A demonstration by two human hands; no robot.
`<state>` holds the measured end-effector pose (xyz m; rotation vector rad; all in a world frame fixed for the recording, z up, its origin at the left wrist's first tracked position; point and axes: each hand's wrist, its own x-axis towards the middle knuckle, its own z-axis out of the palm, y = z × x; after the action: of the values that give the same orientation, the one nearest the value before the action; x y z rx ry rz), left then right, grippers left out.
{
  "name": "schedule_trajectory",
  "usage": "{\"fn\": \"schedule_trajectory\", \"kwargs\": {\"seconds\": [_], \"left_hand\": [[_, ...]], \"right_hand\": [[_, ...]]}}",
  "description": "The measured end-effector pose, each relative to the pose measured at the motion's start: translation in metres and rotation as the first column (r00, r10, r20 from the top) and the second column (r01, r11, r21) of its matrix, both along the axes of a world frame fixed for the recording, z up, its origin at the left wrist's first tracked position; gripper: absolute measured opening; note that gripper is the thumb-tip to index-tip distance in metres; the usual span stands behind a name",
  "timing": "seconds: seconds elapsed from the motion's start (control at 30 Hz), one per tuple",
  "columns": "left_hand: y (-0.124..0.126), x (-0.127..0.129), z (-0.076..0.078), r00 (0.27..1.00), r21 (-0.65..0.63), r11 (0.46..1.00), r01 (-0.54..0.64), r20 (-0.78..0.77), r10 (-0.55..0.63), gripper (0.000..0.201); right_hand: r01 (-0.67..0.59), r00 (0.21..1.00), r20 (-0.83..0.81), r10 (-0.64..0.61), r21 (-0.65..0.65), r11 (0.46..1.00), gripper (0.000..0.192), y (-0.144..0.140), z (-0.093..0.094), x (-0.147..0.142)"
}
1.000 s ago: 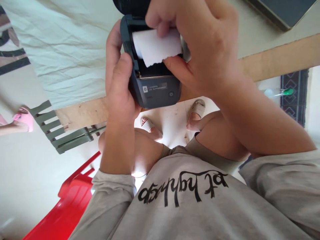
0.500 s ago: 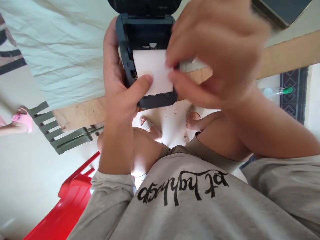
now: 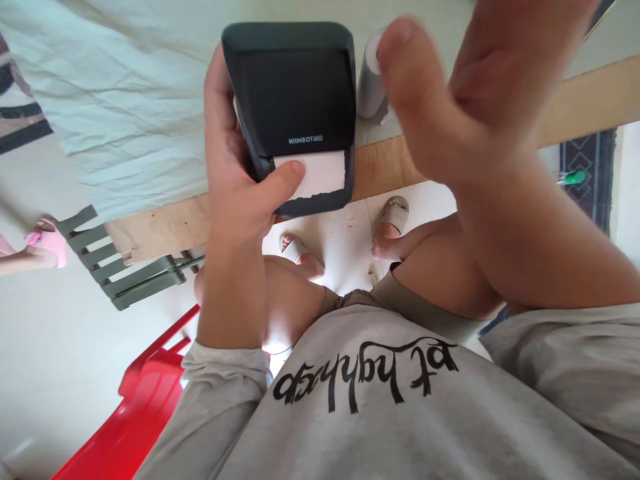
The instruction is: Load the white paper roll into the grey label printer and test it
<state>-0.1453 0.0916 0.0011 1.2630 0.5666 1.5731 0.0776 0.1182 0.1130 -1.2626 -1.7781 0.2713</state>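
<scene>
My left hand point(image 3: 235, 180) grips a small dark label printer point(image 3: 290, 100) from its left side, above the table's edge. The printer's lid is down. A strip of white paper point(image 3: 320, 175) sticks out below the lid, and my left thumb presses on its left end. My right hand point(image 3: 450, 93) hovers blurred to the right of the printer, fingers spread, holding nothing. A grey roll point(image 3: 369, 83) stands on the table just right of the printer, partly hidden by my right thumb.
A pale wrinkled cloth point(image 3: 125, 100) covers the wooden table point(image 3: 575, 107). A green slatted chair point(image 3: 125, 267) and a red plastic chair point(image 3: 135, 413) stand at the left. Another person's foot in a pink sandal point(image 3: 47, 243) shows at the far left. My sandalled feet point(image 3: 390, 227) rest below.
The printer's lid went from open to closed over the paper. My right hand let go of the paper and lifted away to the right. My left thumb stays on the strip.
</scene>
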Motion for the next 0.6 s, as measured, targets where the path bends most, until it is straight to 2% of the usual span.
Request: {"fn": "schedule_trajectory", "kwargs": {"seconds": [0.03, 0.07, 0.1, 0.13, 0.17, 0.23, 0.3, 0.37, 0.5, 0.6], "left_hand": [[-0.001, 0.002, 0.002, 0.999, -0.014, 1.0, 0.019, 0.039, -0.019, 0.097], [-0.002, 0.006, 0.005, 0.995, -0.013, 0.999, 0.039, 0.089, -0.037, 0.1], [-0.005, 0.01, 0.009, 0.989, -0.018, 0.999, 0.043, 0.14, -0.04, 0.099], [-0.008, 0.014, 0.013, 0.986, -0.035, 0.997, 0.064, 0.155, -0.058, 0.09], [-0.012, 0.018, 0.018, 0.977, -0.056, 0.998, 0.017, 0.215, -0.005, 0.081], [-0.019, 0.024, 0.026, 0.969, -0.122, 0.992, -0.042, 0.236, 0.07, 0.055], [-0.024, 0.026, 0.031, 0.97, -0.158, 0.985, -0.064, 0.221, 0.098, 0.04], [-0.024, 0.026, 0.031, 0.973, -0.153, 0.986, -0.07, 0.206, 0.101, 0.04], [-0.021, 0.026, 0.026, 0.971, -0.106, 0.989, -0.099, 0.206, 0.119, 0.053], [-0.02, 0.028, 0.027, 0.959, -0.074, 0.993, -0.087, 0.263, 0.104, 0.052]], "right_hand": [[-0.145, 0.971, 0.181, 0.154, -0.066, 0.987, 0.132, -0.003, 0.005, -0.004], [-0.249, 0.887, 0.361, 0.288, -0.15, 0.957, 0.131, -0.007, 0.011, -0.009], [-0.269, 0.811, 0.482, 0.333, -0.198, 0.942, 0.127, -0.011, 0.016, -0.015], [-0.266, 0.753, 0.557, 0.349, -0.227, 0.937, 0.121, -0.014, 0.02, -0.02], [-0.244, 0.719, 0.605, 0.342, -0.241, 0.939, 0.113, -0.018, 0.023, -0.025], [-0.201, 0.675, 0.663, 0.324, -0.258, 0.945, 0.1, -0.022, 0.025, -0.031], [-0.181, 0.651, 0.689, 0.318, -0.266, 0.947, 0.09, -0.024, 0.024, -0.032], [-0.2, 0.645, 0.691, 0.326, -0.259, 0.945, 0.086, -0.023, 0.023, -0.031], [-0.215, 0.658, 0.66, 0.362, -0.296, 0.931, 0.079, -0.021, 0.022, -0.028], [-0.231, 0.674, 0.641, 0.368, -0.29, 0.929, 0.081, -0.02, 0.023, -0.028]]}}
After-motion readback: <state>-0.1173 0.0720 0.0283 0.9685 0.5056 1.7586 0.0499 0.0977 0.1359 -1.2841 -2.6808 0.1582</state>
